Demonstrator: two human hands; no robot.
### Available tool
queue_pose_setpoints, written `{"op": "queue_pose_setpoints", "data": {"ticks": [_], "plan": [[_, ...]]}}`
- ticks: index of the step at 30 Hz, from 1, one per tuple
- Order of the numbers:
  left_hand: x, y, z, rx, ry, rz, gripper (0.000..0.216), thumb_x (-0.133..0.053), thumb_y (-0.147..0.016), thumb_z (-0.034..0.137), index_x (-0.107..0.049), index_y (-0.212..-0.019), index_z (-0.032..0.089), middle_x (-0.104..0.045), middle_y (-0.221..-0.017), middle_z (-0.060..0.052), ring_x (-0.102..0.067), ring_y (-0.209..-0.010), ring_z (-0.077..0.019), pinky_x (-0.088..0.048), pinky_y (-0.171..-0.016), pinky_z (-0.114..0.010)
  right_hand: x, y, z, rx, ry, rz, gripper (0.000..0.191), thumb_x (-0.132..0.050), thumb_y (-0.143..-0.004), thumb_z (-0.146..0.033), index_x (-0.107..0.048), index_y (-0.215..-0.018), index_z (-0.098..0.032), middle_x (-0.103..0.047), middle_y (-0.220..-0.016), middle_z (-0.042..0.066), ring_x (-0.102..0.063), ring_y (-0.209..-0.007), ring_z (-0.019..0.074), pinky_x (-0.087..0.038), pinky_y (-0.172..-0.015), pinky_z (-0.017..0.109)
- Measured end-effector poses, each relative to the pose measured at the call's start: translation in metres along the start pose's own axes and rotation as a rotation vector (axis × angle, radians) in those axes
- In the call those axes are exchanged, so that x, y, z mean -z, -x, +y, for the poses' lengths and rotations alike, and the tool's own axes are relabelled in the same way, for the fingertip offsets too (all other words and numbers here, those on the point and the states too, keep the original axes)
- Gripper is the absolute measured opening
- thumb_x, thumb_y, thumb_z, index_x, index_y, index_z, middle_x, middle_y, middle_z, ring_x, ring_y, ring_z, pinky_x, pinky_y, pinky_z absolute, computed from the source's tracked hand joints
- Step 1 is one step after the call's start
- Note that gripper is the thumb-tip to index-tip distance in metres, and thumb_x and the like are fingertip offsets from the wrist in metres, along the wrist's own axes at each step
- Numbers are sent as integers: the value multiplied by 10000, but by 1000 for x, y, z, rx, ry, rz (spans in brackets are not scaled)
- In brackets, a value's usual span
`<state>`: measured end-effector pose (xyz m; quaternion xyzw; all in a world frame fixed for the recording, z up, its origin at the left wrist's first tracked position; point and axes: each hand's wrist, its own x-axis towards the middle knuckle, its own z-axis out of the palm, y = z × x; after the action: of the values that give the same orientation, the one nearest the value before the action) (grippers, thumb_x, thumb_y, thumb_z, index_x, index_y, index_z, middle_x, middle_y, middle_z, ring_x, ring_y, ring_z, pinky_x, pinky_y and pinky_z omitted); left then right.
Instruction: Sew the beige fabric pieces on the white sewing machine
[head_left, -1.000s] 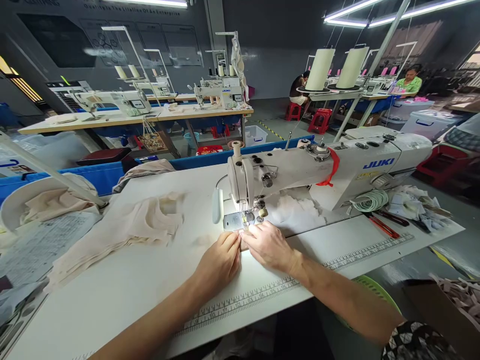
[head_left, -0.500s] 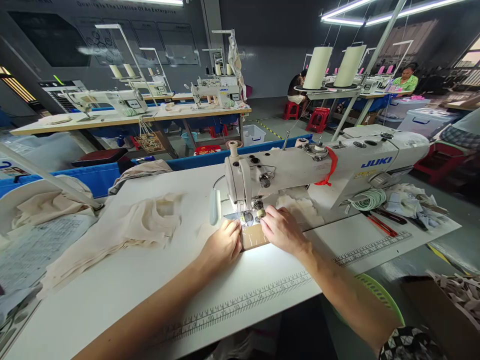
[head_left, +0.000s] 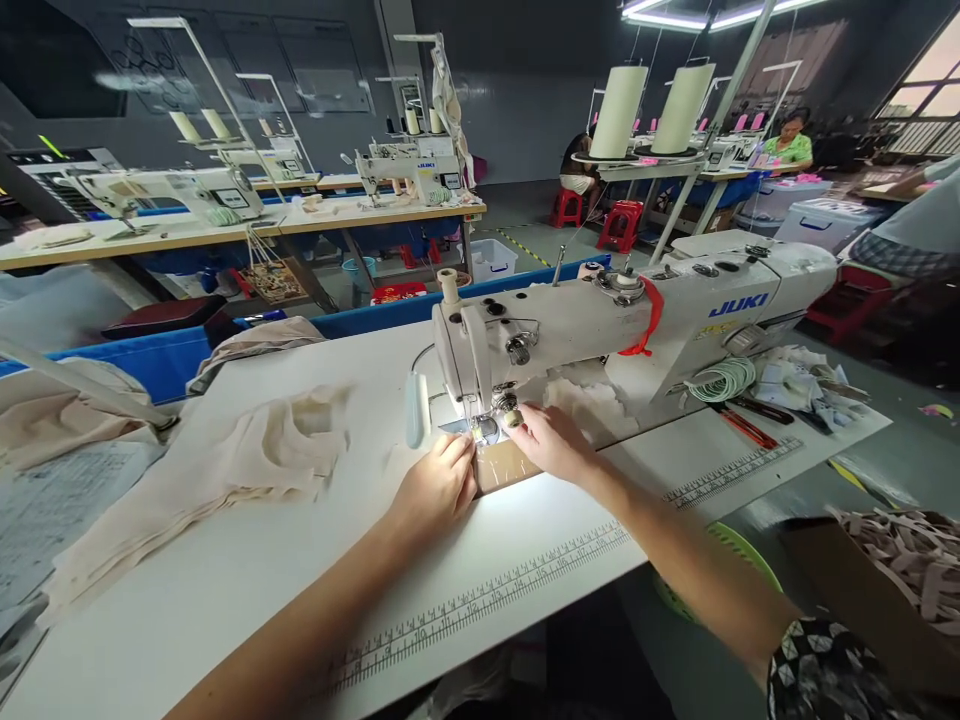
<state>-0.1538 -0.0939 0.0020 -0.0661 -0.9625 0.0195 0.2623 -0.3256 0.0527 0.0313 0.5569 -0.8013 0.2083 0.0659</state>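
A white JUKI sewing machine (head_left: 570,335) stands on the white table, its needle area lit. My left hand (head_left: 439,478) rests just left of the presser foot (head_left: 480,428), fingers bent and pressed together; whatever lies under the fingertips is too small to make out. From the other side, my right hand (head_left: 553,442) reaches in with its fingers closed beside a small round knob (head_left: 513,418). I cannot tell what is between them. Between the hands lies a brown plate (head_left: 504,468) with bits of pale thread on it. A stack of beige fabric pieces (head_left: 247,440) lies to the left.
Ruler markings (head_left: 480,603) run along the table's front. Red-handled snips (head_left: 750,428), a coil of pale green cord (head_left: 721,380) and fabric scraps (head_left: 799,385) lie at right. A lamp-like pale green piece (head_left: 414,412) stands left of the needle. People sit at machines behind.
The view has turned slightly, so the scene sits a little further left. Both hands stay by the presser foot, with only slight movement in the right fingers near the knob.
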Motion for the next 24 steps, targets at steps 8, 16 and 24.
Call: {"op": "queue_pose_setpoints", "data": {"ticks": [8, 16, 24], "plan": [[2, -2, 2, -25, -36, 28, 339, -391, -986, 146, -664, -1157, 37, -689, -1090, -198, -630, -954, -298, -637, -819, -413, 3, -10, 6, -56, -92, -4, 218, -561, -1020, -217, -624, -812, -201, -682, -740, 9, -545, -640, 137, -287, -599, 260], [4, -1, 1, 17, -42, 26, 325, -395, -992, 151, -647, -1177, 63, -689, -1117, -172, -624, -957, -290, -629, -817, -398, -2, 0, -5, -21, -121, 28, 218, -525, -1038, -233, -632, -852, -196, -685, -740, 16, -582, -661, 146, -315, -627, 264], [6, -14, 6, 211, 98, -152, 179, -517, -923, 130, -678, -991, 93, -666, -1062, -197, -606, -991, -311, -594, -830, -431, -7, 0, 1, -77, -39, 89, 286, -569, -1026, -323, -654, -788, -190, -694, -757, 47, -623, -673, 161, -408, -629, 261]]}}
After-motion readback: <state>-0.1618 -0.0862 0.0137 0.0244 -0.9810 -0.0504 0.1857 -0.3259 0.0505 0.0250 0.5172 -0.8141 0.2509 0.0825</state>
